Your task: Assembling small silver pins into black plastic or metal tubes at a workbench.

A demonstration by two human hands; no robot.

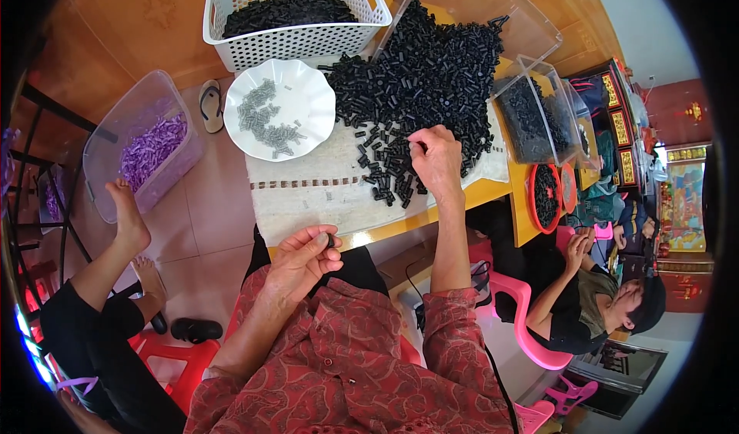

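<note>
Work seemed to be at a piece-by-piece picking step, with one small black piece (330,241) in the left hand (303,257) and the right hand (440,160) at the near edge of the black heap (431,80). The left thumb and forefinger were closed in a pinch on that piece, by the near edge of the yellow table (523,218). The right thumb and forefinger were narrow, their tips close together among the loose pieces; whether one sat between them, I could not tell.

The heap lay partly over a pale cloth (277,204), thinning toward the person. To its left, just beside it, stood a white plate (314,130) bearing small clear bits (258,114), and behind the plate a white basket (300,43) held more black pieces.

The next move, as I judged it, called for lifting a single piece free with the right fingertips, without dragging its neighbours, and bringing it toward the left hand, whose light pinch needed to be steady.
</note>
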